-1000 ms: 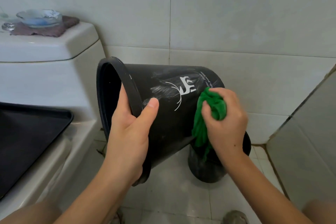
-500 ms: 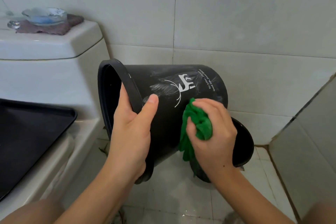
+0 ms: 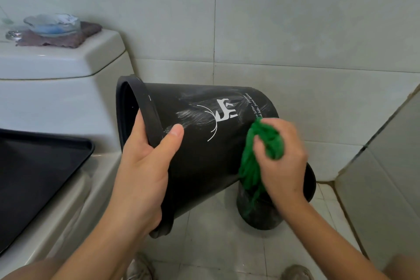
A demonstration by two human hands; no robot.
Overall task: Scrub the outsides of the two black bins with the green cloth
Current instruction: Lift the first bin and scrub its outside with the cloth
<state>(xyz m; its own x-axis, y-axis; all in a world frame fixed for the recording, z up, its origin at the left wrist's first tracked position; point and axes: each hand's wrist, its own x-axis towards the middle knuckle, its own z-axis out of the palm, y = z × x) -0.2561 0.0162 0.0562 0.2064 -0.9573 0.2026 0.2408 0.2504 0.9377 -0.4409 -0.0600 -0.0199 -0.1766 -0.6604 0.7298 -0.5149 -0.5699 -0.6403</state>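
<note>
A black bin (image 3: 204,148) with a white deer logo lies tipped on its side in the air, its mouth facing left. My left hand (image 3: 145,166) grips its rim, thumb on the outside wall. My right hand (image 3: 281,157) holds a bunched green cloth (image 3: 254,157) pressed against the bin's side near its base; the cloth's tail hangs down. A second black bin (image 3: 256,216) stands on the floor behind and below, mostly hidden by the first bin and my right arm.
A white toilet tank (image 3: 56,88) stands at the left, with a glass dish (image 3: 52,25) on a purple cloth on its lid. A black tray (image 3: 34,166) lies on the toilet seat. A tiled wall stands behind and a tiled step (image 3: 377,166) at right. Shoe tips show at the bottom.
My right hand with the cloth slid left toward the logo, then back right toward the bin's base. My left hand kept its grip on the rim.
</note>
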